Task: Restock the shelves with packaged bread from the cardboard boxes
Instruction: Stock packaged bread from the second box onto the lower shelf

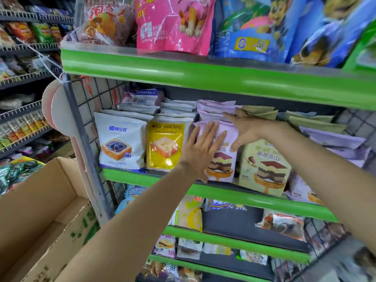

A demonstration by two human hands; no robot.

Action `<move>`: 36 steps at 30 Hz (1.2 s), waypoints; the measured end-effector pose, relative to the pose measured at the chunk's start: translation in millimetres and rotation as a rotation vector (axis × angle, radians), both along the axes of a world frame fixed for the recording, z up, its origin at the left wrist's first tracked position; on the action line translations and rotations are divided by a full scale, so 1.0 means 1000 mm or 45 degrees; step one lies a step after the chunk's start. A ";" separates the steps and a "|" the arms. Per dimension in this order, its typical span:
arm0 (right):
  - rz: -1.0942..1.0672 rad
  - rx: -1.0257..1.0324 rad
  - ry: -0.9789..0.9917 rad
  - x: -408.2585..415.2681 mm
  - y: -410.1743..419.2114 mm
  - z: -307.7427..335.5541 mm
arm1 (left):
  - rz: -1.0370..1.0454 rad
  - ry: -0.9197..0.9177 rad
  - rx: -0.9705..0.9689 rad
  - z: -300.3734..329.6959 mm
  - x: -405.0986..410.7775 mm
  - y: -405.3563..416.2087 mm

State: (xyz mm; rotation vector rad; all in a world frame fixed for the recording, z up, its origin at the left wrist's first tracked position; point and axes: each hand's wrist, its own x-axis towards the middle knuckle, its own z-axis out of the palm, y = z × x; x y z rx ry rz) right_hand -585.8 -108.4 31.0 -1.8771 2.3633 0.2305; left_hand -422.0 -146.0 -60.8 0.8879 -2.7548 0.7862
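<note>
Bread in a pale purple packet stands upright at the front of a green-edged shelf, and both of the person's bare hands are on it. The left hand lies flat against the packet's face with its fingers straight and slightly spread, pressing rather than gripping. The right hand reaches in from the right over the packet's top edge, fingers straight and pointing left, thumb hanging down its right side; this grip is loose and open too, with nothing clasped. More purple packets are lined up directly behind the front one.

Just beside it on the right stands a cream packet picturing a layered chocolate cake. To the left are a yellow packet and then a white packet with a blueberry toast picture, each with more packets behind. Farther right on the same shelf, olive and lilac packets lie tilted and stacked.

On the shelf above stand a large pink snack bag and blue bags with cartoon dogs. Lower shelves hold more wrapped baked goods, including a yellow and white packet.

An open cardboard box sits at lower left, close against the wire side panel of the shelving unit. Beyond it, dark wire shelves carry assorted snack packets.
</note>
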 end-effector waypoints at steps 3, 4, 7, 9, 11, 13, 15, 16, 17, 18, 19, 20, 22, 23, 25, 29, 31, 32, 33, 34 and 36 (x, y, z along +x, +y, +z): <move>0.006 -0.005 -0.003 -0.008 -0.007 -0.005 | 0.057 0.025 -0.012 -0.003 -0.009 -0.005; 0.024 -0.016 -0.012 -0.010 -0.011 -0.006 | 0.072 0.023 -0.019 -0.002 -0.012 -0.007; 0.107 -0.109 0.004 -0.007 -0.024 -0.009 | 0.110 -0.006 0.022 -0.001 -0.017 -0.017; 0.138 -0.140 -0.001 -0.005 -0.030 -0.012 | 0.125 -0.011 0.034 0.000 -0.018 -0.024; 0.152 -0.110 -0.034 -0.007 -0.032 -0.008 | 0.095 -0.009 0.061 0.002 -0.017 -0.023; 0.164 -0.084 -0.160 -0.011 -0.029 0.001 | 0.021 0.046 0.125 0.004 -0.014 -0.020; 0.135 -0.117 -0.328 -0.017 -0.025 0.011 | -0.027 0.153 0.163 0.010 -0.011 -0.017; 0.125 -0.135 -0.358 -0.019 -0.024 0.014 | -0.029 0.203 0.175 0.013 -0.010 -0.016; 0.122 -0.134 -0.339 -0.020 -0.025 0.015 | -0.018 0.228 0.181 0.016 -0.010 -0.016; 0.126 -0.113 -0.306 -0.018 -0.025 0.014 | 0.000 0.221 0.178 0.018 -0.010 -0.015; 0.138 -0.080 -0.286 -0.016 -0.026 0.011 | 0.020 0.186 0.168 0.019 -0.010 -0.015; 0.151 -0.059 -0.282 -0.012 -0.028 0.007 | 0.044 0.147 0.160 0.020 -0.010 -0.015; 0.150 -0.072 -0.285 -0.008 -0.035 -0.003 | 0.095 0.124 0.176 0.020 -0.009 -0.016; 0.150 -0.094 -0.283 -0.006 -0.039 -0.008 | 0.119 0.132 0.193 0.020 -0.009 -0.016; 0.160 -0.119 -0.282 -0.004 -0.041 -0.011 | 0.156 0.153 0.214 0.019 -0.008 -0.016; 0.181 -0.223 -0.360 -0.008 -0.024 0.000 | 0.127 0.162 0.196 0.019 -0.010 -0.009; 0.162 -0.437 -0.381 -0.017 -0.005 0.012 | 0.051 0.283 0.256 0.021 -0.012 0.002; 0.120 -0.528 -0.373 -0.021 0.008 0.018 | -0.017 0.356 0.274 0.024 -0.014 0.008; 0.077 -0.585 -0.354 -0.025 0.020 0.024 | -0.110 0.422 0.243 0.027 -0.018 0.016; 0.049 -0.601 -0.312 -0.030 0.033 0.028 | -0.233 0.480 0.155 0.029 -0.025 0.023; -0.001 -0.566 -0.173 -0.042 0.056 0.031 | -0.490 0.565 0.058 0.029 -0.043 0.035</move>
